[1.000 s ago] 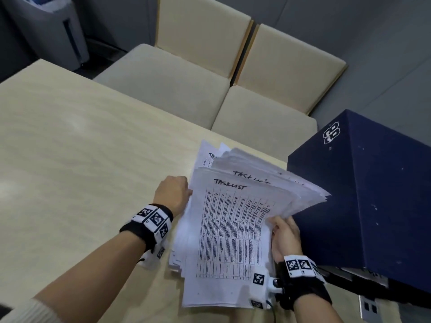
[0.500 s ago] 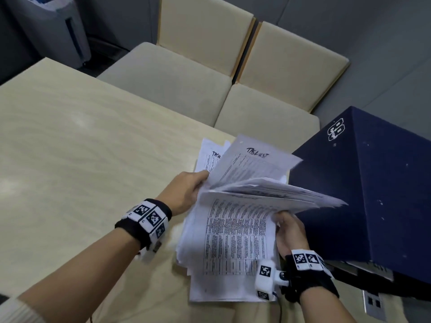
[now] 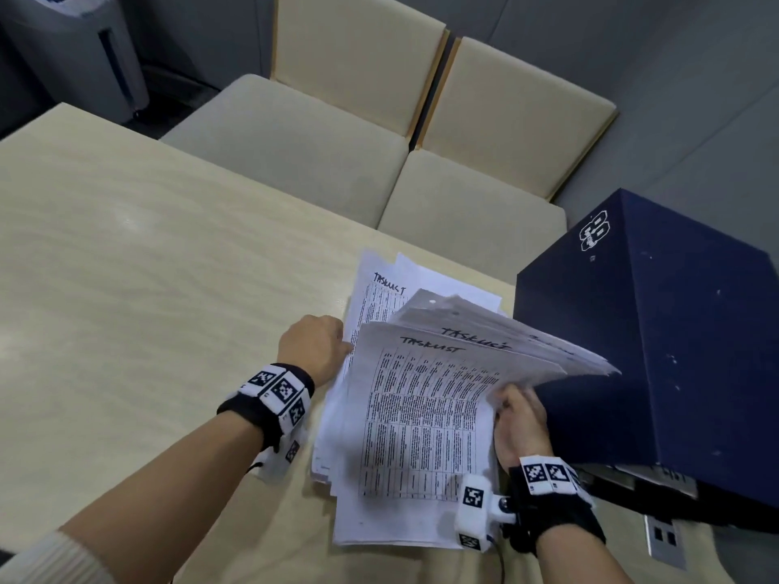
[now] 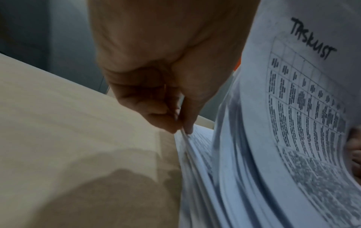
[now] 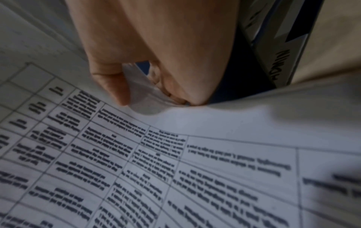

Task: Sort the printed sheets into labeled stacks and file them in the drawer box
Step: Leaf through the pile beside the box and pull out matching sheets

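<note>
A thick pile of printed sheets (image 3: 417, 419) headed "TASKLIST" lies on the pale wooden table (image 3: 139, 297), just left of the dark blue drawer box (image 3: 657, 343). My right hand (image 3: 516, 419) grips the right edge of the upper sheets (image 5: 148, 94) and holds them lifted and fanned toward the box. My left hand (image 3: 314, 345) pinches the left edge of lower sheets (image 4: 182, 131) between thumb and fingers. One "TASKLIST" sheet (image 3: 375, 297) lies flat beneath, at the far end.
A drawer front labelled "ADMIN" (image 5: 281, 64) shows at the box's base beside my right hand. Two beige padded chairs (image 3: 337, 132) stand beyond the table's far edge. A grey machine (image 3: 80, 48) is on the floor at the far left. A socket plate (image 3: 664, 541) is set into the table near right.
The sheet my left hand held raised half a second ago now lies flat at the far end. The left hand has dropped back to the pile's left edge; the right hand still holds the fanned sheets.
</note>
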`<action>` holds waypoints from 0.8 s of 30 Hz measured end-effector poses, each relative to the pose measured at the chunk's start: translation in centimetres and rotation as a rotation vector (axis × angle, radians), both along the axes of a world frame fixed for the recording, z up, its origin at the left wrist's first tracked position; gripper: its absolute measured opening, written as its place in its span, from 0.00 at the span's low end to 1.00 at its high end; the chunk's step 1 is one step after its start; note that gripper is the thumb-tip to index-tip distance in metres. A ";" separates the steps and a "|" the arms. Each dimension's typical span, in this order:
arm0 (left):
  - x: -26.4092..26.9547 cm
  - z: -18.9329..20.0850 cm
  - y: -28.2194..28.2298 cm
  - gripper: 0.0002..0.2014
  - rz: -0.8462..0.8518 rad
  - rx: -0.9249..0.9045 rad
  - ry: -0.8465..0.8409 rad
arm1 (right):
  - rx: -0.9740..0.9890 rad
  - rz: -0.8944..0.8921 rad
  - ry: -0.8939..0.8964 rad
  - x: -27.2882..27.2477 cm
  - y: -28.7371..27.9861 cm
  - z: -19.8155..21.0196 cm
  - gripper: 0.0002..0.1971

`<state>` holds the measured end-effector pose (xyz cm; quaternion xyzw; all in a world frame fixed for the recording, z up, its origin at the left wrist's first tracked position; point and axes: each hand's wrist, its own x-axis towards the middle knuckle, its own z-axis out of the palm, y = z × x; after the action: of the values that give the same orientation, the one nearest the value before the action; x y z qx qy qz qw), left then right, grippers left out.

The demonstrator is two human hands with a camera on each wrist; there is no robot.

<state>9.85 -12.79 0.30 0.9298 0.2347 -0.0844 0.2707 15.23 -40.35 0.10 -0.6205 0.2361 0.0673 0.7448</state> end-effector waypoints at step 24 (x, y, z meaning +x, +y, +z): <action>0.4 -0.9 0.6 0.09 -0.025 -0.213 0.029 | 0.030 0.048 -0.019 0.7 0.0 -1.0 0.15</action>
<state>10.29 -12.18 -0.62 0.8972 0.2167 -0.1258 0.3636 15.96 -40.39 -0.90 -0.6153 0.2130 0.0826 0.7545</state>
